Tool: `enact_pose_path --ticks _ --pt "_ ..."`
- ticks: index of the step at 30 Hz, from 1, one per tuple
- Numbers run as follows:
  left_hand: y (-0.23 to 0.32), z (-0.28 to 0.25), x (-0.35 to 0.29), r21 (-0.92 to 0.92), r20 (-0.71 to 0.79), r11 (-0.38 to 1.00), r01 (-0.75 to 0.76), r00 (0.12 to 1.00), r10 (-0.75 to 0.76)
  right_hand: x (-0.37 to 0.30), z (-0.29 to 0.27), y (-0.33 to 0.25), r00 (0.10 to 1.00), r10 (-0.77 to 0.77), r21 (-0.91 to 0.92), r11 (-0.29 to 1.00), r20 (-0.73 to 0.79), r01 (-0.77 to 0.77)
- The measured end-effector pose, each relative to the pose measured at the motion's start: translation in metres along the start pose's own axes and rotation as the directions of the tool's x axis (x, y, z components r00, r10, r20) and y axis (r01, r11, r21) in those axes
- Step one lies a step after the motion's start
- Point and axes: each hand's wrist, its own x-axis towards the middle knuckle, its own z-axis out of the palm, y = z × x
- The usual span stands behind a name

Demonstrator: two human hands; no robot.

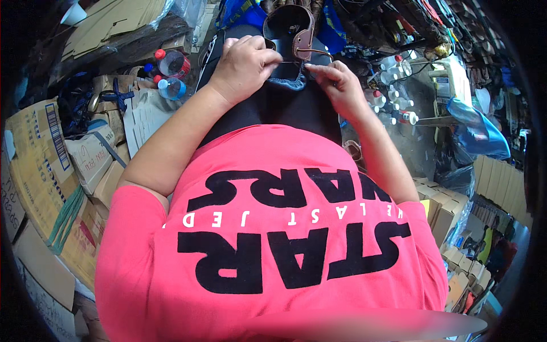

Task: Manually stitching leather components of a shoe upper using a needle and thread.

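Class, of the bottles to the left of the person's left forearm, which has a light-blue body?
The lowest bottle there. Its body looks light blue, whereas the bottle just above it looks darker, with red along its side.

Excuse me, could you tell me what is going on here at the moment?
A person in a pink shirt is working by hand on a brown leather piece above their lap. Their left grip is at its left side and their right grip at its lower right, near a thin cord; how firmly either holds is hard to tell. Plastic bottles stand to both sides, with cardboard boxes at the left.
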Motion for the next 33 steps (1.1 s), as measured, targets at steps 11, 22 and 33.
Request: enact_pose_path --ticks 11,22,33 --pt "-0.02 0.013 0.01 -0.123 0.026 0.992 -0.03 0.999 0.033 0.032 -0.019 0.009 0.958 0.066 0.224 0.966 0.28 -0.132" --pt "-0.024 0.014 0.011 -0.142 0.053 0.99 -0.022 0.998 0.029 0.035 -0.021 0.01 0.953 0.079 0.192 0.971 0.292 -0.139" --pt "-0.021 0.015 0.014 -0.128 0.14 0.992 0.0 0.99 0.019 0.036 -0.024 0.012 0.932 0.094 0.214 0.961 0.349 -0.177"
